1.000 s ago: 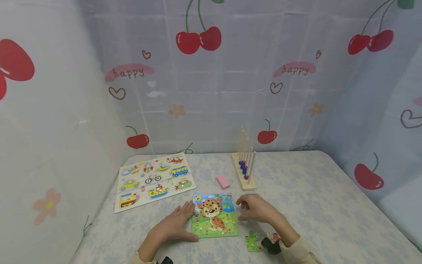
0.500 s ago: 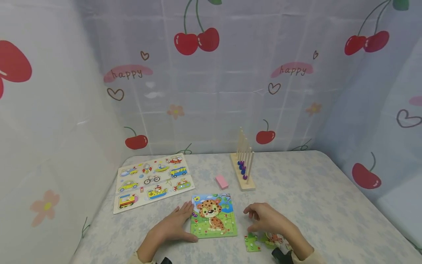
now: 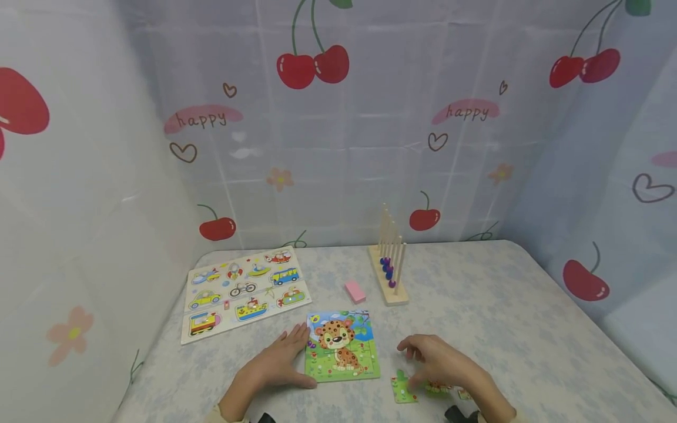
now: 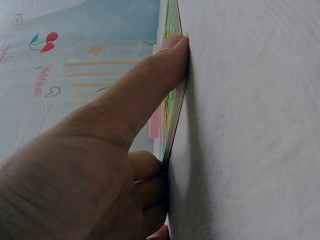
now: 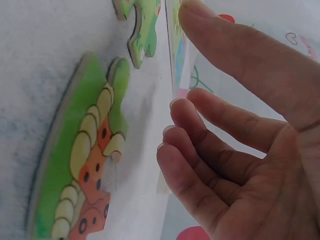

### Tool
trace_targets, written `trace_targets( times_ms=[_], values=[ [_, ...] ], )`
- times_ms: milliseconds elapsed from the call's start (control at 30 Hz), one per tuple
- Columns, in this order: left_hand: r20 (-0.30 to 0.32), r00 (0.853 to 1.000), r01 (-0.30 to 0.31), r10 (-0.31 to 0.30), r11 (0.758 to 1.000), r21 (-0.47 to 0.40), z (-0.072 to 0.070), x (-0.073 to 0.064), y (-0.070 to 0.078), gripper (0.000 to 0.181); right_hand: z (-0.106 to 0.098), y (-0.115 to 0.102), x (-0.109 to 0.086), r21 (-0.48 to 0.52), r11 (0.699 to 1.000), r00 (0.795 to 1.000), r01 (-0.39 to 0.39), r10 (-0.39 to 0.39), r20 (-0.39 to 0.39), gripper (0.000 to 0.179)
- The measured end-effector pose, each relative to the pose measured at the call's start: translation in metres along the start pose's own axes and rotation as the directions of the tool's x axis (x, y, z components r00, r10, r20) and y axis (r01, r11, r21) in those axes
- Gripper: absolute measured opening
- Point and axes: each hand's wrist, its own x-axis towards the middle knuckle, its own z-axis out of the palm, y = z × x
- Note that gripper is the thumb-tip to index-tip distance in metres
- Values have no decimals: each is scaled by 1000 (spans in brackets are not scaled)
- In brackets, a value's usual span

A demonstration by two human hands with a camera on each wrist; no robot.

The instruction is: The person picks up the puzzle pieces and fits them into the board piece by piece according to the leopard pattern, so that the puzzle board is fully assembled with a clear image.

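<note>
A square leopard jigsaw puzzle (image 3: 342,348) lies on the table in front of me. My left hand (image 3: 275,359) rests along its left side, fingers extended, thumb at the near left corner. In the left wrist view, the thumb (image 4: 145,82) lies against the puzzle's edge. My right hand (image 3: 436,359) hovers right of the puzzle over loose pieces, fingers loosely bent and holding nothing. Below its thumb lies a green puzzle piece (image 3: 402,390). A larger piece with orange spotted fur (image 5: 92,162) lies beside it, partly hidden by the hand in the head view.
A wooden board of vehicle pictures (image 3: 245,294) sits at the back left. Behind the puzzle lies a pink block (image 3: 355,291). A wooden peg stand (image 3: 395,294) with blue and purple beads is right of the block. Part of another small piece (image 3: 464,394) shows by the right wrist.
The right hand has moved away from the puzzle's right edge, rightward and nearer to me, over the loose pieces. The left hand stays at the puzzle's left side.
</note>
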Motion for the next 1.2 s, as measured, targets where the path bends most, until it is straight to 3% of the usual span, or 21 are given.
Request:
trace_targets(
  times_ms=[533,1200],
  values=[
    [0,1000,-3,3,1000,-8,-2,-2,1,115,12,5,-2,30,999,999,-21,19,40,49],
    [-6,1000,-9,9,1000,-10,0,-1,-1,115,18,11,-10,17,999,998,49,-50,25,48]
  ],
)
